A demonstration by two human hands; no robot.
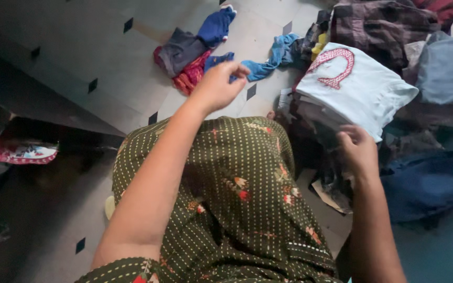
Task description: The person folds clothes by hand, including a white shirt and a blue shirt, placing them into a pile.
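A person's right hand rests with curled fingers against the near edge of a stack of folded clothes topped by a pale blue folded T-shirt with a red stitched loop motif, which lies just beyond it at the right; whether it grips the cloth cannot be told. The left hand, loosely curled and holding nothing, hangs over the tiled floor, nearest 1 blue crumpled garment and farther from the stack. No packages or signs show

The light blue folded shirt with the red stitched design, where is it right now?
In the head view, the light blue folded shirt sits upper right, on top of a stack of folded clothes, just above the right hand and below a dark plaid garment.
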